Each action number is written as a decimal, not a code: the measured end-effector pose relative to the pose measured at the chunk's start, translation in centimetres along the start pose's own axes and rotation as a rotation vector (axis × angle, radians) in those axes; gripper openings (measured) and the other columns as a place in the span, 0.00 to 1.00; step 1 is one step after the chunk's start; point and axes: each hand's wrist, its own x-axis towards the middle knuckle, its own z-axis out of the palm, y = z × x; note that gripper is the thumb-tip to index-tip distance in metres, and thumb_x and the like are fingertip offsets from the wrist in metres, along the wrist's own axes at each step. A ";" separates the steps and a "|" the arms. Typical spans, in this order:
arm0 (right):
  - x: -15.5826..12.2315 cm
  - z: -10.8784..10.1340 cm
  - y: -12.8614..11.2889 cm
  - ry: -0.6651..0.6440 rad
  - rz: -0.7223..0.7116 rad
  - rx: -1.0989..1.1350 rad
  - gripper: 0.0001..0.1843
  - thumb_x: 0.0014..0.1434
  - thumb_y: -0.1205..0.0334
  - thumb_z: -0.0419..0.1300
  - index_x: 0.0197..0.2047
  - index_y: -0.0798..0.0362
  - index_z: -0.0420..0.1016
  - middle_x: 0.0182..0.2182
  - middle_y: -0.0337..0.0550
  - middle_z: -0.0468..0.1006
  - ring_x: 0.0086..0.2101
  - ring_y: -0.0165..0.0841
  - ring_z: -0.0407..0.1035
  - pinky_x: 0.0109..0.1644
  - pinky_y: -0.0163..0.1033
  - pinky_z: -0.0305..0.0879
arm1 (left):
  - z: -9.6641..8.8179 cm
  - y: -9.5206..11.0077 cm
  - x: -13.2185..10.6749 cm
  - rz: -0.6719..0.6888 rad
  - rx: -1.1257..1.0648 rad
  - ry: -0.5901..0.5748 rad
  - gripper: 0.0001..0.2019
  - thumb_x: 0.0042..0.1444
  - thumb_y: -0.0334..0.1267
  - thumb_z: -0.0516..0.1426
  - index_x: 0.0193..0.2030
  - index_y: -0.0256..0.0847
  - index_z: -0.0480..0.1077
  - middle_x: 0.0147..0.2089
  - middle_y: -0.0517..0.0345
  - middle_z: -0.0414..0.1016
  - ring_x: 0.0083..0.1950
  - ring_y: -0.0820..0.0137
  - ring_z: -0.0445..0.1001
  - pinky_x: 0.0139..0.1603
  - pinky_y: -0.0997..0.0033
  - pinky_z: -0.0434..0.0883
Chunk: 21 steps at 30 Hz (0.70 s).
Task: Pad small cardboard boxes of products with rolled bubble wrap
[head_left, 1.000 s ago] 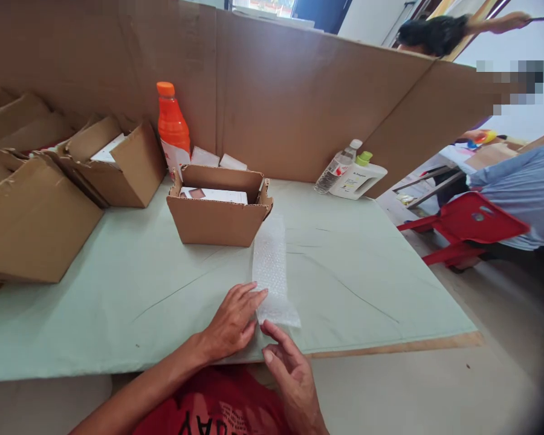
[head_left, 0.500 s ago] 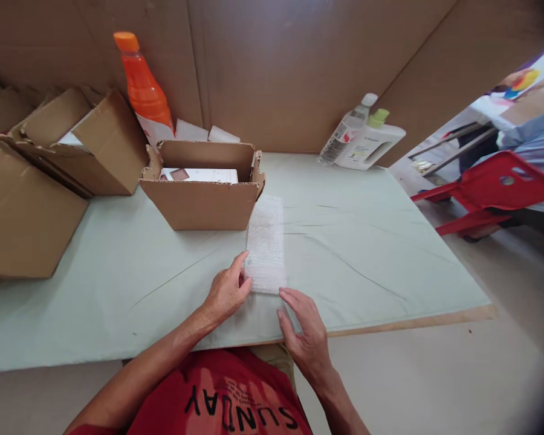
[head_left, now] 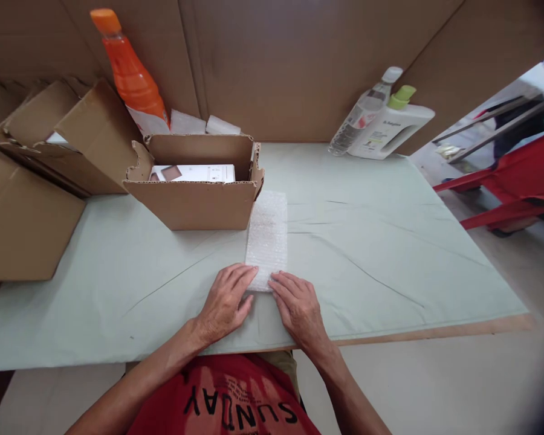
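A strip of clear bubble wrap (head_left: 268,232) lies flat on the cloth-covered table, running away from me. My left hand (head_left: 226,302) rests its fingertips on the strip's near left corner, fingers stretched out and thumb apart. On the near right corner lie the fingertips of my right hand (head_left: 298,305), which is also open. Just left of the strip's far part stands an open cardboard box (head_left: 199,205), its right side close against the wrap. White printed cartons (head_left: 208,174) show inside this box.
More cardboard boxes (head_left: 22,217) stand at the left. Behind the open box are an orange bottle (head_left: 136,84) and white foam-like pieces (head_left: 188,122). A clear bottle (head_left: 362,118) and white jug (head_left: 390,133) lean at the back right. A red chair (head_left: 526,175) stands beyond the table (head_left: 367,241).
My right hand has moved left and forward onto the wrap's near corner. The left hand's fingers have come over the wrap from its left edge. The camera view has shifted slightly.
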 end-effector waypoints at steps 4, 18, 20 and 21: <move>0.4 -1.0 -0.1 -0.036 0.046 0.118 0.14 0.70 0.66 0.52 0.50 0.50 0.79 0.40 0.46 0.84 0.41 0.38 0.77 0.44 0.45 0.71 | 0.1 0.1 -0.2 -0.053 -0.076 -0.001 0.25 0.62 0.27 0.53 0.66 0.39 0.62 0.45 0.50 0.79 0.47 0.62 0.75 0.49 0.59 0.73; -1.4 -2.2 -2.3 0.140 -0.018 -0.016 0.17 0.64 0.70 0.59 0.55 0.47 0.73 0.50 0.49 0.80 0.50 0.43 0.74 0.51 0.50 0.68 | -0.2 0.0 2.4 -0.498 -0.139 -0.162 0.24 0.59 0.34 0.55 0.63 0.40 0.67 0.34 0.61 0.78 0.31 0.70 0.74 0.35 0.71 0.69; -1.3 -1.4 -2.1 0.060 -0.027 -0.059 0.18 0.65 0.68 0.58 0.57 0.47 0.72 0.54 0.49 0.79 0.54 0.44 0.72 0.53 0.51 0.67 | 0.0 -0.1 2.8 -0.485 -0.082 -0.167 0.23 0.59 0.33 0.55 0.62 0.42 0.67 0.34 0.61 0.78 0.32 0.69 0.75 0.37 0.71 0.70; -1.1 -1.0 -1.9 0.030 -0.023 -0.075 0.18 0.66 0.67 0.57 0.58 0.47 0.72 0.55 0.49 0.78 0.55 0.44 0.71 0.54 0.51 0.66 | 0.0 -0.1 2.9 -0.472 -0.059 -0.164 0.22 0.59 0.33 0.56 0.62 0.42 0.68 0.34 0.61 0.78 0.33 0.69 0.75 0.37 0.71 0.70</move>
